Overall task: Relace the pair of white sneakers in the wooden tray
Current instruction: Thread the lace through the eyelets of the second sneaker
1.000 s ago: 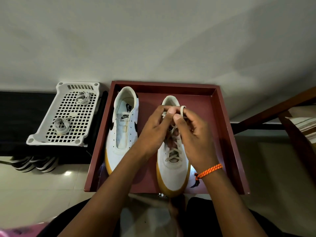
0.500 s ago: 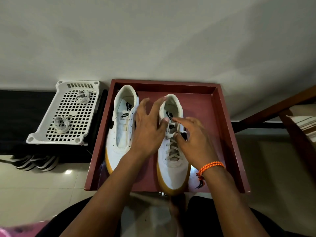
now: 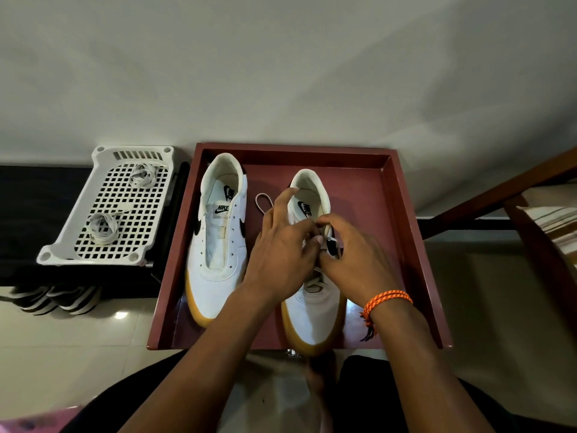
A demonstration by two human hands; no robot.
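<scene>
1. The square, smooth red-brown wooden tray (image 3: 402,245) holds two white sneakers (image 3: 218,245) with gum soles.
2. Both hands, left hand (image 3: 281,248) and right hand (image 3: 352,254), pinch the flat lace (image 3: 315,281) on the tray's right sneaker (image 3: 315,310).
3. Left of the tray, a white plastic grid basket (image 3: 103,248) carries two coiled laces (image 3: 102,228).

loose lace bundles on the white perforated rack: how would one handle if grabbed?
Probably floppy: each lace bundle lies as limp, loose coils. Likely very light, being thin flat cord. It may unravel when lifted, since nothing visibly ties the coils on the white rack.
</scene>
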